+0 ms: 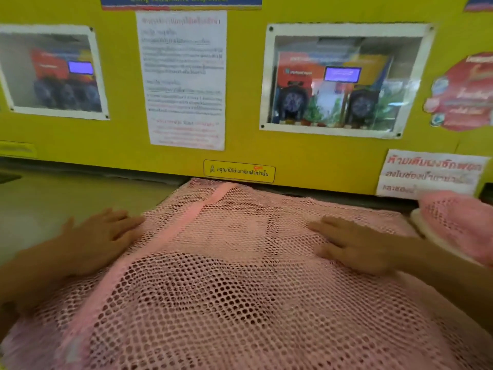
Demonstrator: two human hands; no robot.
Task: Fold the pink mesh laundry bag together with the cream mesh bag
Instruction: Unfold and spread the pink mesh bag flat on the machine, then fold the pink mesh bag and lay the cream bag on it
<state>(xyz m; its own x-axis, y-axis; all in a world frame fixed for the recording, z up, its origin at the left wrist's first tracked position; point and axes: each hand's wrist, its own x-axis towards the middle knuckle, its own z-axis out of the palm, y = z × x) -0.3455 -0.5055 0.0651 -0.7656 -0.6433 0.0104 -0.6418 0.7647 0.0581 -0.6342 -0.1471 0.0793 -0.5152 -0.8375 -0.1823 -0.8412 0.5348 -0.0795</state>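
Observation:
The pink mesh laundry bag [226, 276] lies spread flat across the surface, filling the lower half of the view, with a solid pink band running diagonally from the far edge to the near left. My left hand [98, 236] rests flat, fingers apart, on the bag's left edge. My right hand [352, 245] lies flat on the bag's right part, fingers pointing left. At the far right sits a folded bundle [453, 225] of pink mesh over a cream layer; I cannot tell whether that cream layer is the cream mesh bag.
A yellow machine panel [245, 145] stands upright just behind the bag, carrying paper notices, two framed windows and stickers. Pale countertop [53, 198] shows to the left of the bag.

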